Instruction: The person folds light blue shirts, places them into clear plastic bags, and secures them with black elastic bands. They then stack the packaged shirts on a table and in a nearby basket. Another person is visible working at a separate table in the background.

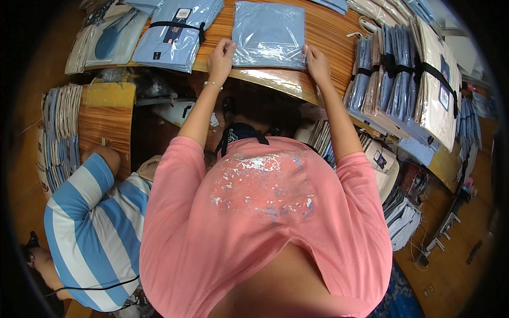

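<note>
2 bare hands at the table's near edge, well apart, with a clear plastic packet of folded light-blue cloth (269, 29) between them! The left hand (221, 57) is at the packet's lower left edge, fingers curled; the right hand (317, 61) matches it at the lower right. Both touch the plastic, but whether they pinch it or merely rest against it, we cannot tell. The packet lies flat on the striped wooden table (335, 34), its near end by the table's edge, light glaring off the wrap.

Out to the wrists: a pale bracelet (213, 84) on the left. Then to the flanks! On the left, a bundle of blue packets (185, 45) wears a black strap, and past it sits a blue rounded object (107, 43). On the right, a row of packets on edge (389, 69), blue and beige, strapped in black, with a roll of tape (367, 24) just beyond. And down at lower left, a co-worker in a blue-and-white striped top (106, 228), near another tall stack of packets (63, 114).
</note>
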The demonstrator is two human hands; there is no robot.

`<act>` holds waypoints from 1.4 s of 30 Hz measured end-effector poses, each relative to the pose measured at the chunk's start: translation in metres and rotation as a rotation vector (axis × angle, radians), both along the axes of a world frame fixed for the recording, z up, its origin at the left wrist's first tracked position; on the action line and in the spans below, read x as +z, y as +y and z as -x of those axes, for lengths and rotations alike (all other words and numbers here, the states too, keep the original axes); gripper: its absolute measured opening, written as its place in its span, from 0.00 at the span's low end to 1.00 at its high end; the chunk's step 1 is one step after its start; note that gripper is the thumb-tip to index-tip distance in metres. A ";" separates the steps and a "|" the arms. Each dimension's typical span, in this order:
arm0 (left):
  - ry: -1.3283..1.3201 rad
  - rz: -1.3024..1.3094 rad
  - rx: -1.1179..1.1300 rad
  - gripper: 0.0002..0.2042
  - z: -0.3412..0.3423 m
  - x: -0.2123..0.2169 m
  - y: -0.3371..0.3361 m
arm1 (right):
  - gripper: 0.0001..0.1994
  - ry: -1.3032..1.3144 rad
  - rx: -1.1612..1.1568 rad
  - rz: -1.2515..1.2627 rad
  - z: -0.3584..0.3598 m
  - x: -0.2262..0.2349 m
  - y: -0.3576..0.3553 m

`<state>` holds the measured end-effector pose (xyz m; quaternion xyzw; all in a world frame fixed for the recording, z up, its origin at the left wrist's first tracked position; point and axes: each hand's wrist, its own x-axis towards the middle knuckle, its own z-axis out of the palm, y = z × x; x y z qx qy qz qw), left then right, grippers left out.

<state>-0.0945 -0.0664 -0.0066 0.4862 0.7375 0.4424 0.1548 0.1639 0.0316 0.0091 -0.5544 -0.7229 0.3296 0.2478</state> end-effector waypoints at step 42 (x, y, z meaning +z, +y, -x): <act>0.633 0.161 0.097 0.20 -0.020 -0.003 -0.003 | 0.19 -0.549 0.001 -0.329 0.018 -0.004 -0.019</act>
